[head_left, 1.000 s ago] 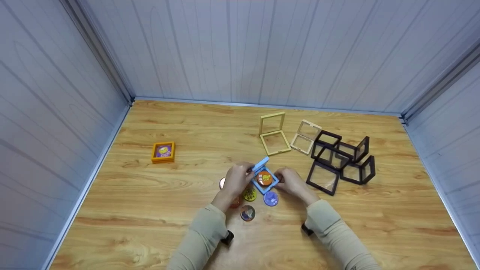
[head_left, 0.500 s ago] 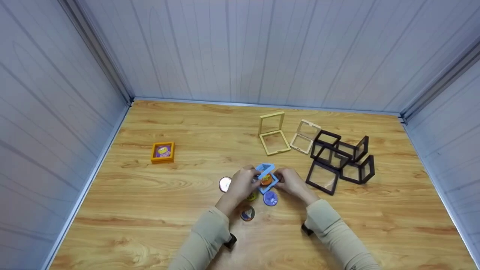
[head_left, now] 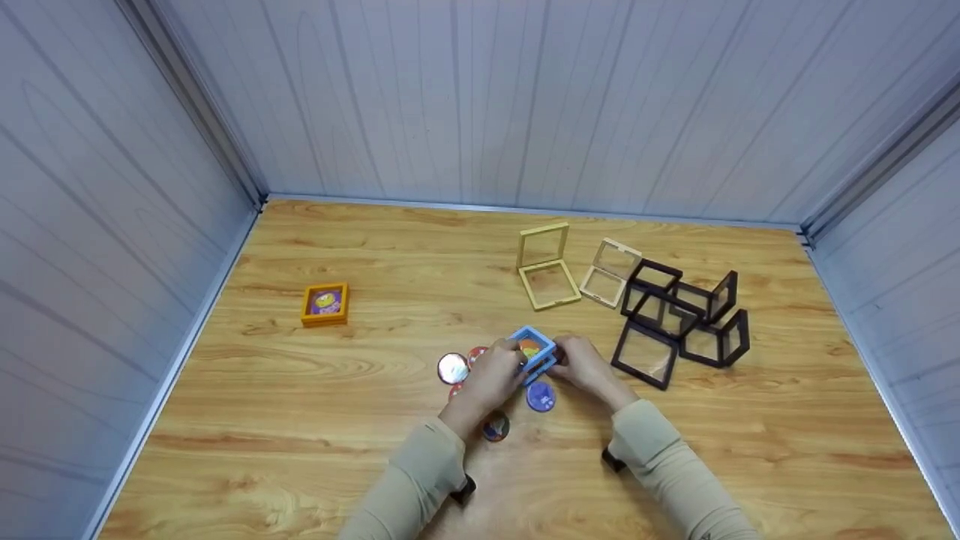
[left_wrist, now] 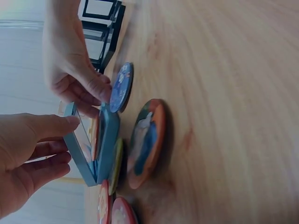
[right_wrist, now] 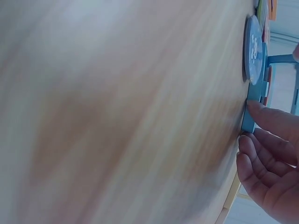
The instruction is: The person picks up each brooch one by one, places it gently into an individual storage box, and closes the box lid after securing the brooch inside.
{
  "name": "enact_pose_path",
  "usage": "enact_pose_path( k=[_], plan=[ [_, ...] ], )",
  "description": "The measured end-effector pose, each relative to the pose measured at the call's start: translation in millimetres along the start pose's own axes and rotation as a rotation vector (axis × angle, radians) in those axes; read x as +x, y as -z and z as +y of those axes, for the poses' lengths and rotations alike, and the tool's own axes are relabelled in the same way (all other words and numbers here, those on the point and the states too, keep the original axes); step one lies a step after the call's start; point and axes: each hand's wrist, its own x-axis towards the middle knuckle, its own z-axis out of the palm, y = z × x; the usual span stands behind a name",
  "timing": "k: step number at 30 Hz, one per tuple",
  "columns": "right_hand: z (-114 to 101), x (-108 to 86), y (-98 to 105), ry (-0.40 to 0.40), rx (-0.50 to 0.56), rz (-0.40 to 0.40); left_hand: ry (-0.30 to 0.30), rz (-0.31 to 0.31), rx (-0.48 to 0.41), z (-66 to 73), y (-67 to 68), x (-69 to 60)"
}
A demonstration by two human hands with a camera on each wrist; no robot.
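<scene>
Left hand touches the raised lid of the blue case, pinching or pressing, I can't tell; right hand clamped on the case's corner; violet badge just beside; dark frames off right; orange case well apart, left.

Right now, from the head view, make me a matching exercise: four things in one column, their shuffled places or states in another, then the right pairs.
Things:
1. orange frame
2. blue frame
3. dark frames
4. violet-blue badge

Places or states:
A. clustered to the right of both hands
B. off by itself on the left
C. beside the blue frame's near corner
D. partly open, gripped by the left hand and right hand

Pairs: 1-B; 2-D; 3-A; 4-C
</scene>
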Motion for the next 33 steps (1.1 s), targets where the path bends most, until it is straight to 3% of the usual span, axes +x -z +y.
enact_pose_path(
  k=[7,15,33],
  plan=[
    [-0.9,0.0,-1.1,0.040,-0.021,0.020,-0.042,0.012,0.104,3.2,-6.1,-0.6],
    [-1.4,-0.5,-0.4,0.029,-0.014,0.006,-0.072,-0.010,0.217,5.3,-12.2,0.8],
    [-1.0,-1.0,-0.4,0.014,0.011,0.004,-0.005,-0.080,0.238,12.1,-17.7,3.8]
  ],
)
